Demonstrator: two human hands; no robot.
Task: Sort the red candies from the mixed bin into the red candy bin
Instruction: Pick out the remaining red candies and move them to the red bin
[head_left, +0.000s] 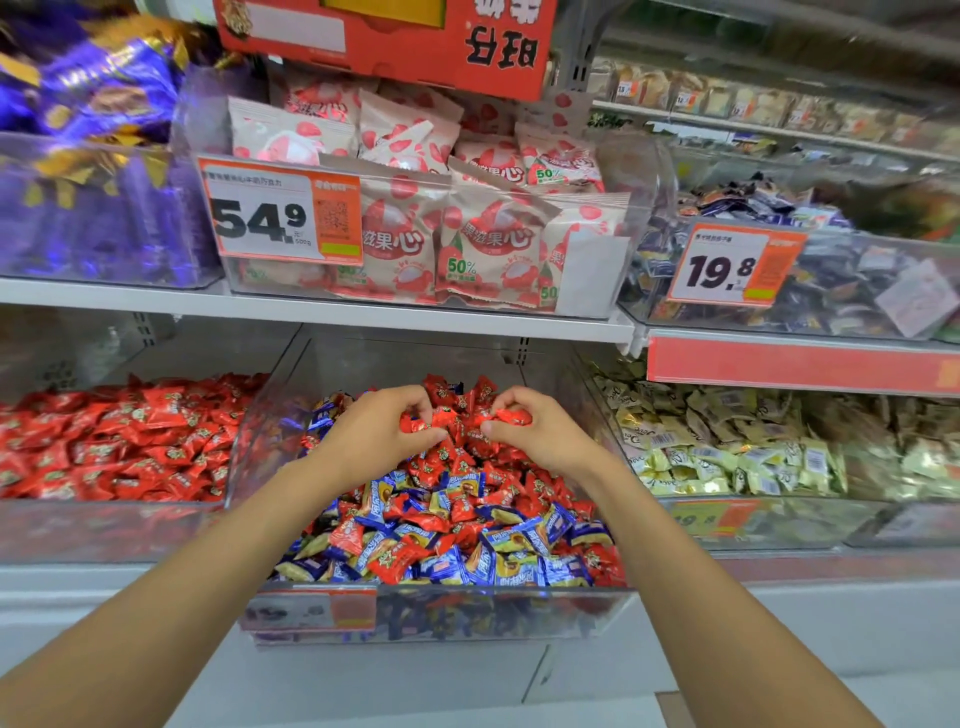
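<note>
While both hands work in the middle of the mixed bin (467, 613), the step in hand reads as pick-up: gathering reds, carry-over not yet begun. Left hand (382, 434) is curled, thumb & fingers closed round a few red candies (423, 425); exact count can't be told. Right hand (545, 436) is curled too, pinching one red candy (514, 417) btw thumb & fingertips. The hands are near each other, just above the heap, toward the back of the bin, where reds lie thickest. Blue candies (519, 545) crowd the front half, w/ plenty of reds mixed in, so I'd judge the sort far from done.

Red candy bin (104, 530) stands just beside, on the left, same shelf (363, 309) overhead, already well filled w/ reds only. A bin of pale-wrapped sweets (727, 457) sits on the right; not part of the job.

Next move prob calls for lifting both hands clear of the heap w/o dragging blues along, then swinging left over the clear dividing wall & letting go above the red pile. Right hand has the longer reach across. Loose grip on slick wrappers could drop a piece back.
</note>
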